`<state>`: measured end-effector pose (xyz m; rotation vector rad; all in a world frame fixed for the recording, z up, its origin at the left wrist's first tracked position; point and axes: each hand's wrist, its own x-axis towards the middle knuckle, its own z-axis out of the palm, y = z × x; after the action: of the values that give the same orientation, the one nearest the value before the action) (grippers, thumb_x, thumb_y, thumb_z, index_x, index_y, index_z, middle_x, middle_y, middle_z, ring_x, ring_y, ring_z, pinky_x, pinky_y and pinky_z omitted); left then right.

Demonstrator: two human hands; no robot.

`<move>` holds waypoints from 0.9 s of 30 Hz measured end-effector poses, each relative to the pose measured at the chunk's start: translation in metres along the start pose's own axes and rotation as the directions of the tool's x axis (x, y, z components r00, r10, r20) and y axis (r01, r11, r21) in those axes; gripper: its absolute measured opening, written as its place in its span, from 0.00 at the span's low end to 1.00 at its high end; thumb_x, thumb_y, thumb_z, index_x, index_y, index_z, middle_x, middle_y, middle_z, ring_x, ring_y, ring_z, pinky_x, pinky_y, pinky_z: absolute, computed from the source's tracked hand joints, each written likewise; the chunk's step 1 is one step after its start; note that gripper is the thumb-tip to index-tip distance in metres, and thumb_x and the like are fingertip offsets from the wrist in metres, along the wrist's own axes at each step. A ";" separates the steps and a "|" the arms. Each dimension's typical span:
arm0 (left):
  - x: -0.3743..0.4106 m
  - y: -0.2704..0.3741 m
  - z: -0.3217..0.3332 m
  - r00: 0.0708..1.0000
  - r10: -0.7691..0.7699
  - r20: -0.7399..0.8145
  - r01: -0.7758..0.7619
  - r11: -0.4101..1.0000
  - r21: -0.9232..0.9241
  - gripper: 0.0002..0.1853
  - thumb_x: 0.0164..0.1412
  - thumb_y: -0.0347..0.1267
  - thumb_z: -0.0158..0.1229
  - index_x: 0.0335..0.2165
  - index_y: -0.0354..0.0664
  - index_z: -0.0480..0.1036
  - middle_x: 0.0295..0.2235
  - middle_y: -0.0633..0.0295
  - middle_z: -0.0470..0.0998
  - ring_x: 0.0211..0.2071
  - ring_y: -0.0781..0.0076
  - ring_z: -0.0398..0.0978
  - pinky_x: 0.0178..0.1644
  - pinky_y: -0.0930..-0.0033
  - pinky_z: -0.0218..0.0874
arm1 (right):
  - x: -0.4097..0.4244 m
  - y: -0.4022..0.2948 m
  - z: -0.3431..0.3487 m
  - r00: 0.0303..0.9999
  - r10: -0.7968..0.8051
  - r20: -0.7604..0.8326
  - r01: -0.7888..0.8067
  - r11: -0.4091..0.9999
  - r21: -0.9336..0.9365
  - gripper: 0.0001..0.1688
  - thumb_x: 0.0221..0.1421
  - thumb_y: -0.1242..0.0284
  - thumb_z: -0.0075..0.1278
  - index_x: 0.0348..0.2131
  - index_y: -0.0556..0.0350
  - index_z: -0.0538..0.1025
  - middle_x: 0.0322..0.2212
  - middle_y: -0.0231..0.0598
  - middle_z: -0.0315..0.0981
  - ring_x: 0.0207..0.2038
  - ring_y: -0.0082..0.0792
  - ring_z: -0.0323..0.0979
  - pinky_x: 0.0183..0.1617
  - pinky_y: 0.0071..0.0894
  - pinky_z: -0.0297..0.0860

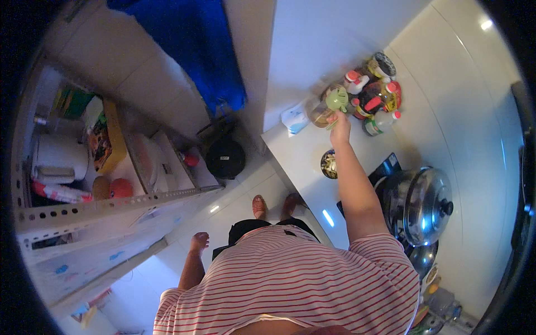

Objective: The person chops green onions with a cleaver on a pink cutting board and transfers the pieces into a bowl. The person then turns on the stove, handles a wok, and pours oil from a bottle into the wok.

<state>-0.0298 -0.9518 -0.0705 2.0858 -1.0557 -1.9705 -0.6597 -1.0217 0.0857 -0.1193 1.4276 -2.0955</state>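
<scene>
My right hand (340, 127) reaches over the white counter and grips a light green plastic utensil (337, 99), whose exact kind I cannot tell. Just beyond and left of that hand stands a clear container (319, 114), partly hidden. A dark patterned bowl (329, 164) with pale cut food in it sits on the counter beside my right forearm. Several sauce and condiment bottles (368, 98) with red caps crowd the corner behind the hand. My left hand (200, 240) hangs low at my side over the tiled floor, its fingers curled and apparently holding nothing.
A large steel pot (423, 207) with a glass lid stands right of my forearm. A white and blue packet (295, 119) lies near the counter's far end. Left are metal shelves (125, 205) with boxes, a black round bin (225, 158) and a hanging blue cloth (201, 46).
</scene>
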 end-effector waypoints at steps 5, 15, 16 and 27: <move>0.057 0.032 0.007 0.986 0.060 0.152 -0.086 0.982 0.167 0.08 0.44 0.31 0.49 0.24 0.38 0.69 0.18 0.62 0.70 0.16 0.75 0.67 0.17 0.74 0.60 | -0.086 -0.054 -0.012 0.971 -0.082 0.224 0.062 0.993 0.097 0.12 0.46 0.73 0.41 0.15 0.55 0.59 0.14 0.33 0.55 0.21 0.27 0.55 0.30 0.27 0.57; 0.125 0.111 0.064 0.899 0.059 0.435 -0.315 0.776 0.547 0.11 0.46 0.35 0.49 0.28 0.40 0.69 0.21 0.62 0.70 0.17 0.74 0.68 0.19 0.72 0.63 | -0.279 -0.083 -0.112 0.999 -0.030 0.012 0.032 0.951 -0.306 0.11 0.43 0.68 0.45 0.17 0.57 0.69 0.13 0.29 0.64 0.17 0.19 0.59 0.22 0.19 0.54; 0.126 0.119 0.075 0.876 -0.012 0.482 -0.316 0.741 0.593 0.12 0.46 0.36 0.49 0.29 0.40 0.69 0.21 0.62 0.70 0.17 0.73 0.68 0.20 0.72 0.64 | -0.295 -0.084 -0.124 0.999 -0.026 -0.021 0.017 0.946 -0.322 0.11 0.44 0.68 0.45 0.17 0.57 0.69 0.13 0.28 0.63 0.17 0.18 0.59 0.22 0.18 0.54; 0.046 0.078 0.194 0.777 0.159 0.609 -0.611 0.423 0.669 0.08 0.44 0.30 0.45 0.19 0.39 0.70 0.16 0.62 0.70 0.13 0.75 0.66 0.15 0.73 0.60 | -0.501 -0.096 -0.260 0.946 -0.065 -0.317 -0.087 0.892 -0.443 0.11 0.43 0.68 0.47 0.18 0.58 0.70 0.12 0.24 0.60 0.17 0.15 0.55 0.20 0.17 0.52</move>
<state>-0.2414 -0.9596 -0.1031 1.2500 -2.8037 -1.8610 -0.3912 -0.5261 0.1848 0.0572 2.0982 -1.7886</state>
